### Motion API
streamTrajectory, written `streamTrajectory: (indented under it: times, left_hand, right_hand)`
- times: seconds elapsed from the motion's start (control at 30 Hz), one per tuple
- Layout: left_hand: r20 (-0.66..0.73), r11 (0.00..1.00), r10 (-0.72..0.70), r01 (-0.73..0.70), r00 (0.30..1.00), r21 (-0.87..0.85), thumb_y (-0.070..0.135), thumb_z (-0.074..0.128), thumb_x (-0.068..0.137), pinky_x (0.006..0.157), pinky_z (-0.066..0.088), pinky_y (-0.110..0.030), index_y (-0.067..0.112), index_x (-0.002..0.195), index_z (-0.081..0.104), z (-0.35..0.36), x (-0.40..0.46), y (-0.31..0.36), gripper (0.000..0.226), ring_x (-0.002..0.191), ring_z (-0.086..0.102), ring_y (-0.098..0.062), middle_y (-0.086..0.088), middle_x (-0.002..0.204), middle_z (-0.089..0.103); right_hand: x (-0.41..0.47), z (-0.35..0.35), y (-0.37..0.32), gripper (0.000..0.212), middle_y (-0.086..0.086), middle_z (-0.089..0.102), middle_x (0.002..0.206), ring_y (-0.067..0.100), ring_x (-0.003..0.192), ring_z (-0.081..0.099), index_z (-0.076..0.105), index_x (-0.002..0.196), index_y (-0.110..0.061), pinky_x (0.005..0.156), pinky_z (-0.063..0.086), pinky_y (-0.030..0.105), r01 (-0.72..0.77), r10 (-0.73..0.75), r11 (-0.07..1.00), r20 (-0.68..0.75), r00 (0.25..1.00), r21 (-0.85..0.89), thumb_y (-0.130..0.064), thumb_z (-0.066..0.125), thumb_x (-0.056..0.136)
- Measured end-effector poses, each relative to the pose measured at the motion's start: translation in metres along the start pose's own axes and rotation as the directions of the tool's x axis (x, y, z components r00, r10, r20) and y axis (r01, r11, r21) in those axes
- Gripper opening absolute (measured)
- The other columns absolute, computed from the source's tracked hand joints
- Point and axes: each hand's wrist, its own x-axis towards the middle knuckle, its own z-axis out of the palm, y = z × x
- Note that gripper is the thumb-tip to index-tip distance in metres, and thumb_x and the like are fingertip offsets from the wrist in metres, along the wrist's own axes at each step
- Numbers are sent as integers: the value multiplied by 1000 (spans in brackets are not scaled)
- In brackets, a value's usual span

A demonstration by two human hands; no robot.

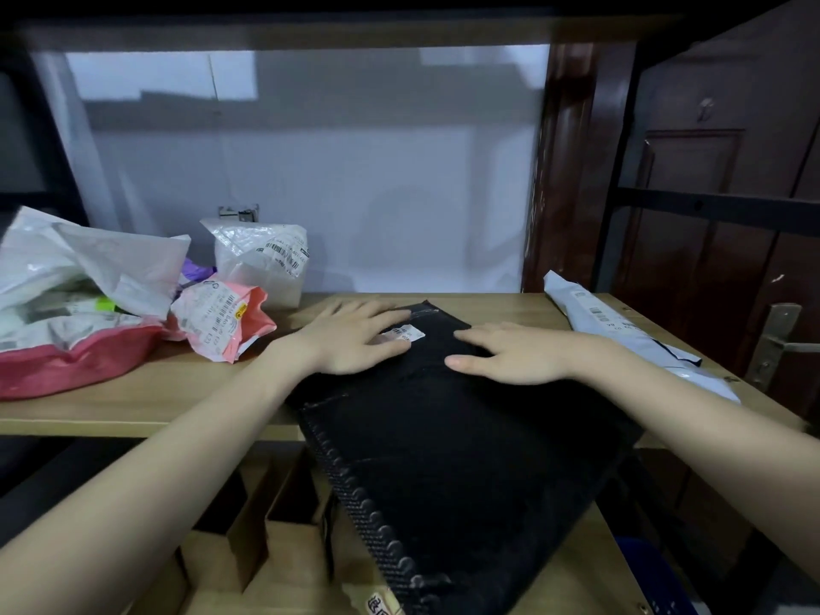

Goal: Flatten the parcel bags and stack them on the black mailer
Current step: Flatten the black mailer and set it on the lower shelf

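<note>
A large black mailer (448, 441) lies across the wooden shelf (146, 392), its near end hanging over the front edge. My left hand (355, 337) presses flat on its far end, fingers over a small white label (406, 334). My right hand (506, 355) lies flat beside it on the mailer, fingers pointing left. A heap of crumpled parcel bags sits at the left: a pink bag (66, 361), white bags (88, 264), a pink-and-white labelled bag (222, 321) and a white labelled bag (262, 255) behind.
A flat grey-white mailer (621, 330) lies along the shelf's right edge. Open cardboard boxes (266, 539) stand below the shelf front. A white wall backs the shelf; a dark wooden door and a black metal frame (710, 206) stand at the right.
</note>
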Motion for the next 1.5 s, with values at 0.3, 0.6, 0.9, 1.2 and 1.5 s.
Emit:
streamTrajectory:
  times: [0.3, 0.6, 0.9, 1.2, 1.5]
  left_hand:
    - [203, 977, -63, 102, 977, -185, 63, 17, 93, 118, -4, -42, 44, 148, 9, 17, 7, -5, 58, 147, -4, -13, 11, 159, 1]
    - [-144, 979, -84, 55, 986, -195, 52, 32, 95, 109, 29, -42, 30, 133, 47, 20, 4, -6, 46, 133, 38, -22, 3, 143, 42]
    - [-176, 939, 5, -65, 984, -338, 72, 36, 83, 108, 32, -37, 39, 130, 44, -5, -71, 56, 58, 131, 39, -9, 15, 139, 43]
    - [-255, 952, -156, 77, 954, -296, 56, 42, 91, 114, 20, -43, 27, 145, 29, 19, -96, 81, 62, 141, 23, -21, 2, 154, 24]
    - [-558, 989, -144, 97, 817, -113, 41, 69, 75, 104, 31, -52, 20, 143, 32, 27, -137, 109, 80, 134, 30, -28, -6, 148, 28]
  right_hand:
    - [0, 29, -9, 68, -4, -8, 159, 9, 145, -12, -2, 148, -37, 119, -5, 39, -10, 10, 1000, -19, 1000, 2, -69, 11, 89]
    - [-5, 28, -11, 67, -5, 2, 160, 12, 147, -3, 11, 148, -39, 117, 1, 38, -33, 36, 998, -71, 997, 49, -69, 21, 88]
    - [-27, 30, -16, 50, 5, 23, 155, 23, 144, 16, 27, 145, -28, 112, 18, 43, -96, 105, 994, -200, 974, 55, -42, 26, 98]
    - [-102, 56, -17, 52, 3, 18, 155, 19, 143, 13, 29, 144, -27, 115, 20, 41, 91, -36, 987, -376, 926, 129, -39, 41, 95]
    - [-141, 81, 13, 73, 5, 58, 103, 23, 100, 53, 23, 139, -22, 91, 47, 44, 164, 105, 923, -639, 762, 347, 5, 53, 79]
